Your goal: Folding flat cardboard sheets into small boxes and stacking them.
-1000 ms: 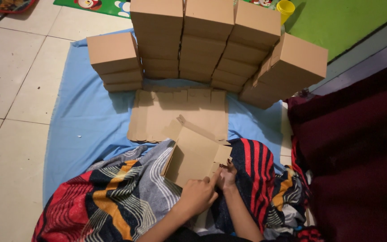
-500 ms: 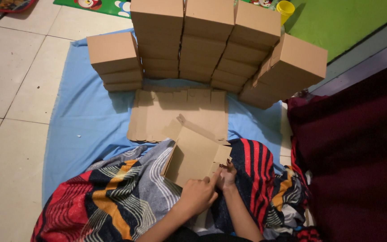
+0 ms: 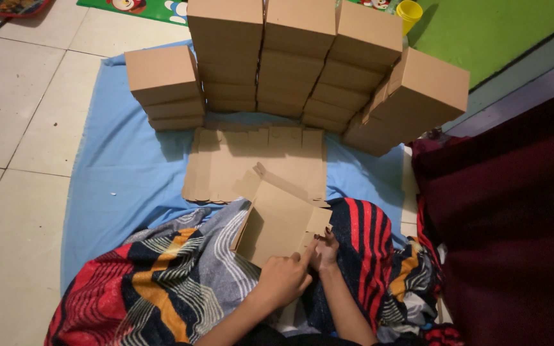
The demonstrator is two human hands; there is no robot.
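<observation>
A partly folded brown cardboard box (image 3: 277,221) rests on my lap, over a striped, multicoloured cloth (image 3: 161,282). My left hand (image 3: 285,279) presses on its near edge with the index finger stretched toward the right corner. My right hand (image 3: 324,252) pinches the small side flap at that same corner. Both hands touch the box and each other. Flat, unfolded cardboard sheets (image 3: 251,160) lie just beyond the box on a blue sheet (image 3: 123,173).
Stacks of finished brown boxes (image 3: 290,57) stand in a row at the far side, with a short stack (image 3: 165,86) on the left and a tilted one (image 3: 418,96) on the right. A dark red fabric mass (image 3: 508,218) fills the right. A yellow cup (image 3: 409,13) sits on the green mat.
</observation>
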